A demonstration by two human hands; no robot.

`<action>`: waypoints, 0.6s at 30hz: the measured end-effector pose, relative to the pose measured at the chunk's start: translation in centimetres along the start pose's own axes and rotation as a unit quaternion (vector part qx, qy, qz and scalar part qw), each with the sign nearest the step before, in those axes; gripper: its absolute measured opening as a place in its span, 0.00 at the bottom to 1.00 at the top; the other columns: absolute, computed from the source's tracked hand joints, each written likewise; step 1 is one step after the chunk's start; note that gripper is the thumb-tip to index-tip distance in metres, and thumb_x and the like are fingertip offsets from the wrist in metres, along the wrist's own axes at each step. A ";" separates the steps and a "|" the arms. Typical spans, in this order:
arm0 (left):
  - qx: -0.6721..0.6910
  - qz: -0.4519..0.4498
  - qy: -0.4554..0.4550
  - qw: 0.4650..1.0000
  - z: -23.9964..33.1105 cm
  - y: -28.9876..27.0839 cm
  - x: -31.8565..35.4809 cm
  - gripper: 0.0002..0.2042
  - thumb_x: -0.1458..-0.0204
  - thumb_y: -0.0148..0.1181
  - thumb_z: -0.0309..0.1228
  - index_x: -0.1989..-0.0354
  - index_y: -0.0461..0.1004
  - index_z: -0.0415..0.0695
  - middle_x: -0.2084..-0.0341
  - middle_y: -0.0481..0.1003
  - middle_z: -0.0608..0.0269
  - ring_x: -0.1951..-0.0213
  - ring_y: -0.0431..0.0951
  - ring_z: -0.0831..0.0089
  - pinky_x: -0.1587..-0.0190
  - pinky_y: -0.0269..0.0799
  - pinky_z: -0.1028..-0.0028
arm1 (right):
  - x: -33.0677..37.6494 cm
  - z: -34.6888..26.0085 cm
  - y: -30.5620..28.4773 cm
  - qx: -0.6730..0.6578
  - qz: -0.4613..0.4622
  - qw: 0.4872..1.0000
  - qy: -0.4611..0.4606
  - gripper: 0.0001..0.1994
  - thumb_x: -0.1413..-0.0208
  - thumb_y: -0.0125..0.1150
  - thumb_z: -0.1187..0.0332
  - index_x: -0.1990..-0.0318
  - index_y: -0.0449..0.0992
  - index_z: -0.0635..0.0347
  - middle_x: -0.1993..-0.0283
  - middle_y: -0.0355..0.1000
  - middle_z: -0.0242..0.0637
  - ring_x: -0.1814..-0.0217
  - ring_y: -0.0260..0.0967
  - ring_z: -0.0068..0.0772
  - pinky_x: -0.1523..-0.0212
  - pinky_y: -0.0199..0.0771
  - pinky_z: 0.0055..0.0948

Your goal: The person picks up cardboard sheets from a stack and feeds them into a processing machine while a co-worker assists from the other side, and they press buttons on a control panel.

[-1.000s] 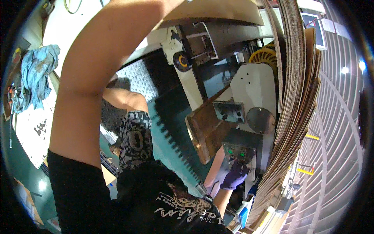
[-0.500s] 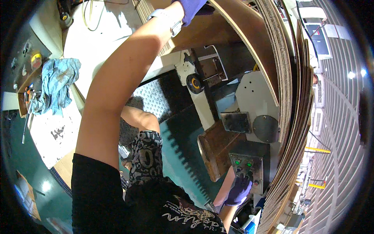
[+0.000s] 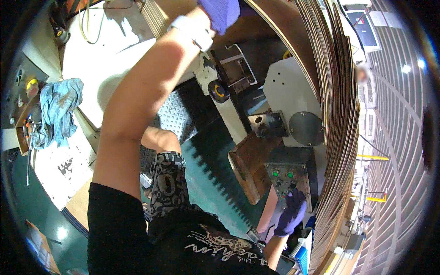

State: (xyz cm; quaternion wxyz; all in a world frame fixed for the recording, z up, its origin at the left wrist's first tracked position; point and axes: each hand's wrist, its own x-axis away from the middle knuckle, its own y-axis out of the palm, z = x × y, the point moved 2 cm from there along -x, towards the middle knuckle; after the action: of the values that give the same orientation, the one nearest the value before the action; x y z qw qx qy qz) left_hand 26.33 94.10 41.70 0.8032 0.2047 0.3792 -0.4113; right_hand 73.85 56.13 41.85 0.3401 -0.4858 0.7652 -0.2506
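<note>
My left arm stretches up across the view. At its end my left hand (image 3: pixel 221 13), in a purple glove with a white watch (image 3: pixel 201 40) at the wrist, is beside brown cardboard sheets (image 3: pixel 293 32). The upper edge cuts that hand off, so its grip is hidden. On the right, my right hand (image 3: pixel 291 214), also gloved in purple, reaches to a dark control box (image 3: pixel 293 158) with two lit green buttons (image 3: pixel 283 174). Its fingers are stretched toward the lower controls, close to a dark knob; whether they press it I cannot tell.
A tall stack of corrugated cardboard (image 3: pixel 341 105) curves along the right. Machine parts include a white plate (image 3: pixel 286 85), a round cover (image 3: pixel 306 129) and a rusty brown pedal-like piece (image 3: pixel 250 167). At left, a blue rag (image 3: pixel 59 107) lies near tools on a white surface (image 3: pixel 59 172).
The whole view has shifted slightly. My right hand has moved a little to the right across the control box, its fingers closer together. My left hand stays up by the cardboard.
</note>
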 end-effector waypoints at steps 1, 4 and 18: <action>-0.140 -0.149 -0.102 0.973 0.0 -0.7 -0.3 0.25 0.37 0.35 0.25 0.30 0.46 0.43 0.39 0.60 0.51 0.37 0.58 0.60 0.33 0.46 0.69 | -0.7 -1.8 0.6 -0.247 -0.011 0.969 -0.014 0.25 0.37 0.44 0.57 0.39 0.62 0.65 0.41 0.67 0.47 0.44 0.67 0.39 0.42 0.66 0.37; -0.210 -0.163 -0.163 0.950 0.2 -2.0 1.1 0.23 0.35 0.37 0.30 0.32 0.49 0.49 0.53 0.68 0.46 0.54 0.74 0.59 0.49 0.69 0.68 | -2.6 -6.9 0.3 -0.492 -0.015 0.870 0.043 0.34 0.39 0.44 0.45 0.35 0.57 0.65 0.36 0.61 0.52 0.37 0.60 0.44 0.39 0.61 0.42; 0.553 -0.041 -0.114 0.824 13.3 3.5 -7.6 0.31 0.42 0.56 0.36 0.36 0.46 0.43 0.46 0.67 0.59 0.44 0.68 0.74 0.38 0.59 0.74 | -5.4 11.0 -7.4 0.056 0.370 0.927 0.035 0.39 0.40 0.48 0.44 0.31 0.46 0.62 0.36 0.60 0.57 0.34 0.54 0.63 0.29 0.45 0.38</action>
State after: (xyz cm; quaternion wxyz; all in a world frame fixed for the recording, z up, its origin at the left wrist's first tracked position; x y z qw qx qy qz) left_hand 32.19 91.41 56.07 0.5756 0.5504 0.0020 -0.6048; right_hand 88.14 57.46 41.55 0.4089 -0.1391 0.8865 -0.1661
